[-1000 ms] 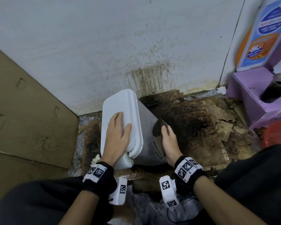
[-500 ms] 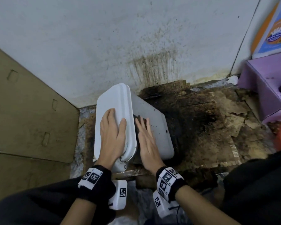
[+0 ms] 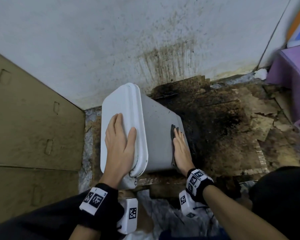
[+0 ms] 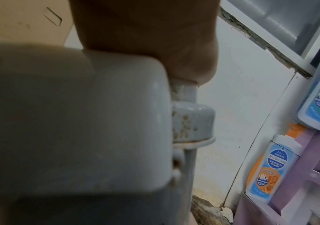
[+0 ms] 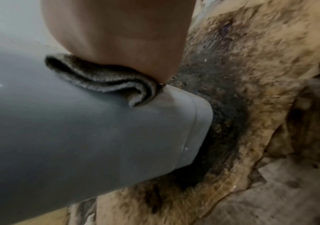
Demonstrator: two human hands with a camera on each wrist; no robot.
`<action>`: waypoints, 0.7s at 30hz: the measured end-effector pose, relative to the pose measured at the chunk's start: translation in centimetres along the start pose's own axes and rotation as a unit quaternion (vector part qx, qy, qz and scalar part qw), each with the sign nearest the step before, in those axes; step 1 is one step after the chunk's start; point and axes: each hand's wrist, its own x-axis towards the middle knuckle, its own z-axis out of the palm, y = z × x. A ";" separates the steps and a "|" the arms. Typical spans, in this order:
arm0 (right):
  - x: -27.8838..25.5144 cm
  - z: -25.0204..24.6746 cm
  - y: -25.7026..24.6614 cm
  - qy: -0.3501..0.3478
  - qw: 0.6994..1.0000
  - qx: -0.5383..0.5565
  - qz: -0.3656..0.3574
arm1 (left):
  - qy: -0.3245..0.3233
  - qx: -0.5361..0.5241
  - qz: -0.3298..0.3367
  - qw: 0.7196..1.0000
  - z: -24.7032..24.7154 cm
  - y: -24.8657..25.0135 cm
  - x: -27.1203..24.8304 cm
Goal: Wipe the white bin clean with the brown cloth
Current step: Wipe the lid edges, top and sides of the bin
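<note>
The white bin (image 3: 156, 134) is tipped over on the dirty floor, its lid (image 3: 118, 108) facing left and its base toward the right. My left hand (image 3: 119, 135) lies flat on the lid with straight fingers, thumb over the lid's rim. My right hand (image 3: 180, 149) presses the folded brown cloth (image 3: 172, 134) flat against the bin's side near the base. In the right wrist view the cloth (image 5: 101, 79) is squashed under my palm on the bin (image 5: 78, 129). The left wrist view shows the lid (image 4: 68, 118) close up and its stained hinge (image 4: 189, 121).
A stained white wall (image 3: 111, 40) stands just behind the bin. Brown cardboard (image 3: 29, 118) leans at the left. Dirty, torn cardboard (image 3: 232, 132) covers the floor on the right. A purple shelf (image 3: 294, 80) with soap bottles (image 4: 270, 167) stands at the far right.
My right hand slid the cloth along the bin's side, first toward the lid, then out toward the base. The left hand stayed on the lid. The head view shifted left.
</note>
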 end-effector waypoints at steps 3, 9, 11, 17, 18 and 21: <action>-1.5 0.9 -2.1 -0.013 1.000 0.003 -0.024 | 0.007 -0.008 -0.004 1.000 -0.5 -1.1 0.2; -5.4 3.9 -9.1 -0.030 0.983 0.022 -0.179 | 0.005 -0.018 -0.006 1.000 -0.8 -2.2 0.1; -5.5 3.9 -9.0 -0.023 0.977 0.009 -0.212 | 0.008 -0.023 -0.005 1.000 -0.8 -2.3 0.0; -3.0 2.4 -2.7 0.000 0.981 -0.027 -0.191 | 0.001 -0.037 -0.006 0.999 -1.4 -3.2 0.1; -2.5 2.2 -1.5 0.008 0.986 -0.027 -0.167 | 0.001 -0.044 -0.008 0.999 -1.5 -3.4 0.1; -1.3 1.4 1.7 0.031 0.994 -0.034 -0.100 | 0.003 -0.060 -0.010 0.998 -1.9 -4.0 0.1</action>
